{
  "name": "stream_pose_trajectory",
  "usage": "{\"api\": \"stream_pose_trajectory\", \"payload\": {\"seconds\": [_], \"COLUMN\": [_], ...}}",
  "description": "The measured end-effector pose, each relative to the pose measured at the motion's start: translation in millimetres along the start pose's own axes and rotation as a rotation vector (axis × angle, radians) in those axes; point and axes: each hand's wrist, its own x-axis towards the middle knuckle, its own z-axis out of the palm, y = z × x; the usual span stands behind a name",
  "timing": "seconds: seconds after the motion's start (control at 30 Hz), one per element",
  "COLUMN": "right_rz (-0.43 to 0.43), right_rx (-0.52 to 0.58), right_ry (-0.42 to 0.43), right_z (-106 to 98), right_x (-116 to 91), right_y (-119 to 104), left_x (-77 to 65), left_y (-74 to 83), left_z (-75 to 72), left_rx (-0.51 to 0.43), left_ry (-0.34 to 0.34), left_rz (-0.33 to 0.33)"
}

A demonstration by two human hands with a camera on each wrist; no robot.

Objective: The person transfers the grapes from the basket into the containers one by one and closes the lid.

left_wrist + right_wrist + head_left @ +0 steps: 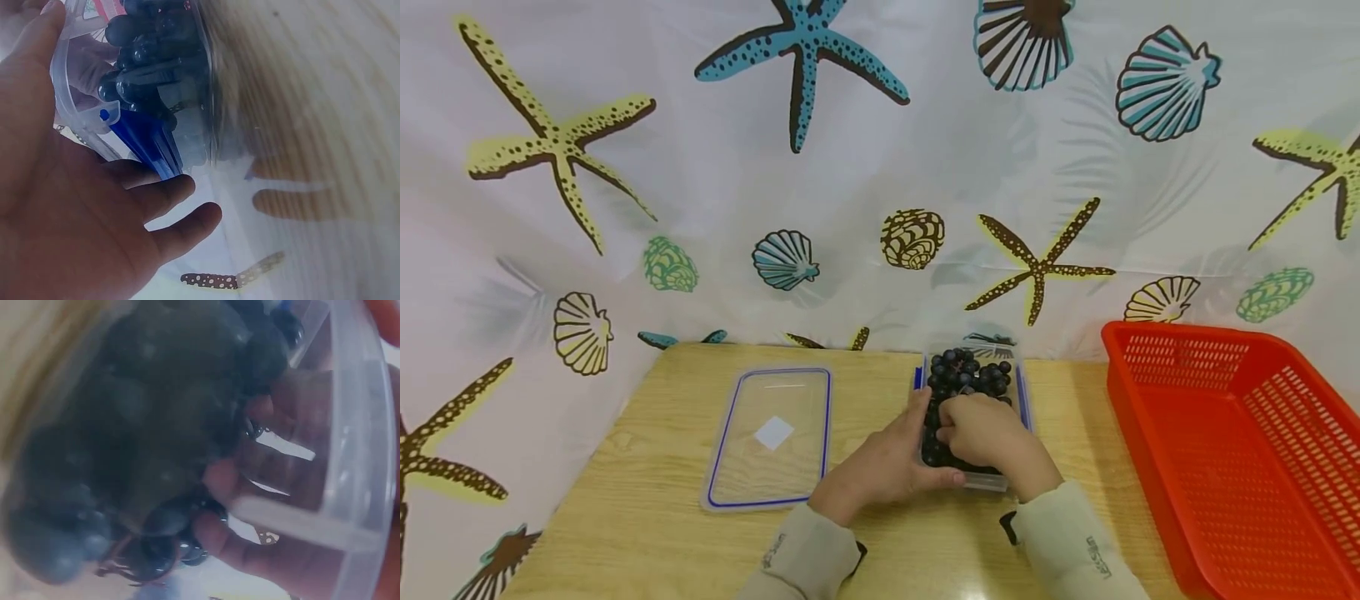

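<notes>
Clear container [988, 482] of grapes [955, 367]: left hand [887, 461] beside it, fingers apart; right hand [983, 427] inside, grip unclear, best kept gentle.

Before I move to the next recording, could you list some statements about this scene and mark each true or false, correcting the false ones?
1. Dark grapes sit inside the clear plastic container. True.
2. The blue-edged lid covers the grapes. False: it lies on the wooden table, left of the container.
3. The red plastic basket stands right of the container. True.
4. The right hand is in the basket. False: it reaches in among the grapes.
5. The left hand touches the container. True.
</notes>
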Motion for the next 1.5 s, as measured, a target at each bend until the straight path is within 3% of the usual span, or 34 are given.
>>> {"api": "stream_pose_trajectory", "payload": {"seconds": [0.2, 0.33, 0.53, 0.7, 0.8, 1.03, 1.13, 1.3, 1.5], "right_rz": [-0.007, -0.059, -0.116, -0.084, -0.064, -0.135, -0.180, -0.179, -0.019], "right_rx": [0.137, 0.167, 0.202, 0.242, 0.268, 0.424, 0.564, 0.764, 0.826], "right_ry": [0.135, 0.226, 0.246, 0.285, 0.320, 0.388, 0.362, 0.212, 0.085], "right_z": [8, 6, -5, -19, -23, -14, -6, 15, 47], "right_x": [-5, -5, -7, -13, -17, -23, -23, -7, 26], "right_y": [10, 13, 18, 20, 16, -24, -49, -89, -111], "left_x": [-2.0, -3.9, -8.1, -12.4, -13.6, -24.6, -33.7, -49.9, -64.2], "left_y": [-0.7, 1.2, 3.8, -0.2, -8.0, -36.8, -48.0, -65.1, -78.4], "left_z": [0.3, -3.4, -11.9, -30.2, -44.5, -74.1, -87.1, -104.6, -115.6], "left_rx": [-0.005, 0.003, 0.000, -0.010, 0.030, 0.112, 0.153, 0.241, 0.228], "left_ry": [-0.006, -0.005, -0.015, 0.022, 0.056, 0.110, 0.122, 0.134, 0.159], "left_rz": [0.003, 0.000, 0.001, -0.029, -0.063, -0.141, -0.204, -0.344, -0.520]}}
